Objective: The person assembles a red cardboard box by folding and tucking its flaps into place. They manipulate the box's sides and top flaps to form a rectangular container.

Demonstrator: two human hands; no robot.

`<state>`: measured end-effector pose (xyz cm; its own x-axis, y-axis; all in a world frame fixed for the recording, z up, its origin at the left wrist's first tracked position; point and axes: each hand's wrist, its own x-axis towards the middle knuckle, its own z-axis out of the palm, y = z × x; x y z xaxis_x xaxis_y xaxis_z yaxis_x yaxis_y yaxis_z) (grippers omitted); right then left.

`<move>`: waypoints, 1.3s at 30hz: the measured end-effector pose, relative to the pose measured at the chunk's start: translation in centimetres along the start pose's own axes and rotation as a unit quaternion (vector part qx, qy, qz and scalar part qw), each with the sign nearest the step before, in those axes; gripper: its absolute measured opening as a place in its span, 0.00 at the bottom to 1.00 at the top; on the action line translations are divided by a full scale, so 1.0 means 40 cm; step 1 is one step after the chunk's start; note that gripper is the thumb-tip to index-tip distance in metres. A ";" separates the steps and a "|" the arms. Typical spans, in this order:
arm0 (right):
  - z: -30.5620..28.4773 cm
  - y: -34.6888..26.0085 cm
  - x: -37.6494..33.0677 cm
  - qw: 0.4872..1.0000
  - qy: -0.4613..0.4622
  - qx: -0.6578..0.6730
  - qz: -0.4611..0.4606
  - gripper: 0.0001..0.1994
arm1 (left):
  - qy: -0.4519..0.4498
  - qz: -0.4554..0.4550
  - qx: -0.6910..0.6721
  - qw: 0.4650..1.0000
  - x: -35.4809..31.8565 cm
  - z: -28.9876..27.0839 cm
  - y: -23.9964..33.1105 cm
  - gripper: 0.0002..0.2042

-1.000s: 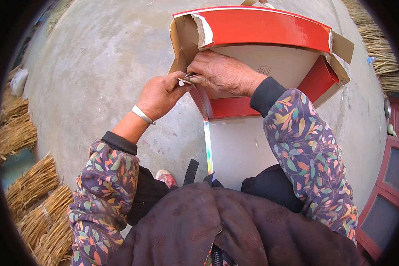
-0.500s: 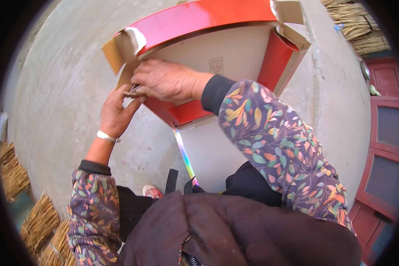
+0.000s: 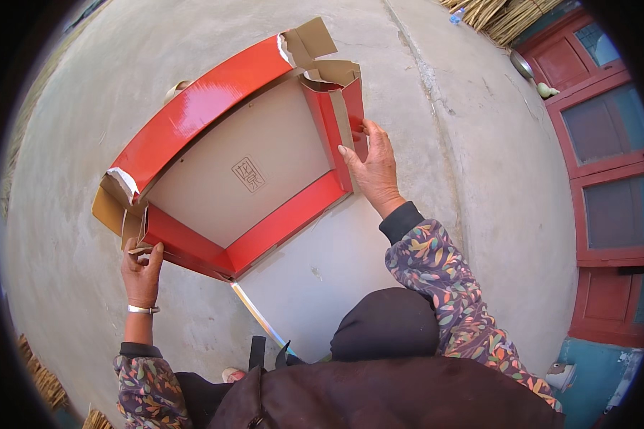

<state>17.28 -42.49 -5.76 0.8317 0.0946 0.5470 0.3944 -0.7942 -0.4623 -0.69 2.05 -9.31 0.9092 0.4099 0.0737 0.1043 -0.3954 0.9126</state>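
Observation:
A large red cardboard box (image 3: 206,107) is tilted in front of me, its far corners torn open to show brown board and white ragged edges. A small framed emblem marks its pale inner panel (image 3: 215,168). Between thumb and fingers, my left hand (image 3: 142,275) pinches a bit of torn cardboard at the left corner. My right hand (image 3: 373,170) grips the right side wall, thumb on the wall's edge and fingers on its outer face. From the box's near edge, a pale flat panel (image 3: 300,275) with a shiny rainbow rim runs toward my knee.
Grey concrete floor (image 3: 436,286) surrounds the box. On the right stand red doors (image 3: 615,186) with glass panes. Bundles of dry stalks (image 3: 508,18) lie at the far right, with more stalks (image 3: 41,372) at the lower left. A round metal pan (image 3: 521,64) leans near the doors.
My right hand has left the torn left corner and now grips the right wall. My left hand stays at the left corner. In view, the box has shifted left and tilted.

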 end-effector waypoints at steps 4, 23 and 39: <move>0.043 -0.031 0.026 0.999 -0.021 -0.006 0.034 0.27 | 0.003 0.027 0.044 0.999 0.003 -0.017 -0.015 0.11; -0.189 -0.126 0.212 0.926 -0.183 -0.249 -0.218 0.14 | -0.029 0.035 0.082 0.996 0.008 -0.029 -0.026 0.13; -0.080 -0.253 0.085 0.959 -0.279 0.034 -0.044 0.08 | 0.076 0.175 0.013 0.982 -0.040 0.040 0.304 0.22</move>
<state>14.88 -36.05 3.02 0.8664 0.4803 0.1365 0.4811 -0.7297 -0.4858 -0.24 -4.73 1.03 0.8210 0.3625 0.4410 -0.1909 -0.5537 0.8106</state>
